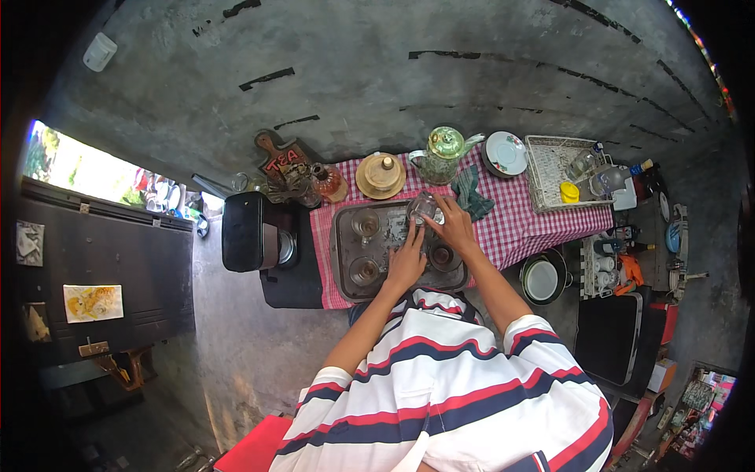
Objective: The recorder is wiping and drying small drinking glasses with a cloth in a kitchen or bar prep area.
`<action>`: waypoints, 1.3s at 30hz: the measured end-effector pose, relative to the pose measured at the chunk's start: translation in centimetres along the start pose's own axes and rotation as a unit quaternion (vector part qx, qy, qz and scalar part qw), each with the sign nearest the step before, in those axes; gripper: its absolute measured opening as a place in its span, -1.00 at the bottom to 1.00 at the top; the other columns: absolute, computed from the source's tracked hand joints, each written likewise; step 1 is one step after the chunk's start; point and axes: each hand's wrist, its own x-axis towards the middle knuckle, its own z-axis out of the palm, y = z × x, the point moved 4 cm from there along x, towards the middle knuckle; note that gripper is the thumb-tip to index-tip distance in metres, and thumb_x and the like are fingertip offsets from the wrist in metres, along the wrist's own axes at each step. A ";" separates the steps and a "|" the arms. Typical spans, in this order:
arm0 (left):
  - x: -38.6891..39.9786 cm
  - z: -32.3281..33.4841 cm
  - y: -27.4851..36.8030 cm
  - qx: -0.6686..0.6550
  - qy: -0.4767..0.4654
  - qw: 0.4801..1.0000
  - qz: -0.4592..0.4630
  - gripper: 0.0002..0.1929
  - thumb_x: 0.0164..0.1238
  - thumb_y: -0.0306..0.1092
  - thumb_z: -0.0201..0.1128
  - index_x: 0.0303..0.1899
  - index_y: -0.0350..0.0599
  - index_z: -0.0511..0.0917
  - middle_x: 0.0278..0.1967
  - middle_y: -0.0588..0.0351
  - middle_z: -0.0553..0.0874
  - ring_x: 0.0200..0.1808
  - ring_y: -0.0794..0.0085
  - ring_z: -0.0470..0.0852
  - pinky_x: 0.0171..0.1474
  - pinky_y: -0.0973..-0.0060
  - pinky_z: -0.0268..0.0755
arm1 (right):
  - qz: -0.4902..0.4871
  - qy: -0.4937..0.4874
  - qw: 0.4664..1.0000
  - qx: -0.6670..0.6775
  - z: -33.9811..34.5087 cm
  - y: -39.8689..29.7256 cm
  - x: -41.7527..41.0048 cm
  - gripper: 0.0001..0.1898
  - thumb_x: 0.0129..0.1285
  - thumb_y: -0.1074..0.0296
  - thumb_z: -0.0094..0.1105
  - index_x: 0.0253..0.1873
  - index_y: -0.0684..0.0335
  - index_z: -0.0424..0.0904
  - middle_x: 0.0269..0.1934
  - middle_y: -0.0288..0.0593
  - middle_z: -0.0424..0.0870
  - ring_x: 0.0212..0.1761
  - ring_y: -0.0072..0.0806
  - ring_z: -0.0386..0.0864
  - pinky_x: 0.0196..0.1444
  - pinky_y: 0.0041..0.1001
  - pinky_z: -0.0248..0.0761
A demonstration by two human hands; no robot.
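Note:
A worn metal tray [386, 293] lies before me on a red-and-white checked cloth [513, 227]. At its back right, my right hand [455, 224] has its fingers around a clear glass cup [422, 206]. The fingertips of my left hand [407, 259] reach to the near side of that cup; whether they bear on it is unclear. Two glass cups stand at the left of the tray, one at the back [365, 222] and one in front [364, 271]. Another cup [442, 257] stands at the front right, partly under my right forearm.
Behind the tray are a glass bottle [330, 184], a lidded wooden pot [381, 175], a green teapot [443, 154] and a crumpled green cloth [470, 193]. Stacked plates [505, 154] and a white wicker basket [540, 177] with bottles stand right. A black appliance [243, 232] is at left.

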 end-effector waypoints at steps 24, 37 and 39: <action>0.0 0.9 -0.4 -0.015 0.015 1.000 0.005 -0.23 0.33 -0.31 0.24 0.54 -0.04 0.10 0.63 0.14 -0.18 0.30 -0.01 0.53 0.25 -0.35 0.28 | -0.074 0.022 0.996 -0.043 -0.9 -1.2 -0.4 -0.41 0.15 0.06 0.46 0.19 0.29 0.56 -0.25 -0.06 0.61 -0.33 -0.16 0.65 -0.32 -0.29 0.55; 0.3 -0.6 -0.5 0.041 -0.031 0.998 -0.041 -0.25 0.34 -0.25 0.26 0.54 0.17 0.15 0.63 0.26 -0.12 0.51 0.02 0.22 0.39 -0.48 -0.01 | 0.076 0.078 0.993 0.037 -1.8 -1.7 -1.3 -0.39 0.12 0.01 0.50 0.17 0.31 0.61 -0.18 -0.09 0.70 -0.26 -0.19 0.70 -0.26 -0.31 0.56; 0.3 -1.0 -0.3 0.020 -0.016 0.999 -0.030 -0.25 0.35 -0.24 0.26 0.54 0.13 0.15 0.61 0.19 -0.03 0.51 0.03 0.23 0.40 -0.46 -0.01 | 0.133 0.051 0.988 0.054 -2.6 -2.0 -1.9 -0.41 0.10 0.02 0.53 0.12 0.35 0.66 -0.28 -0.08 0.73 -0.34 -0.33 0.70 -0.28 -0.38 0.53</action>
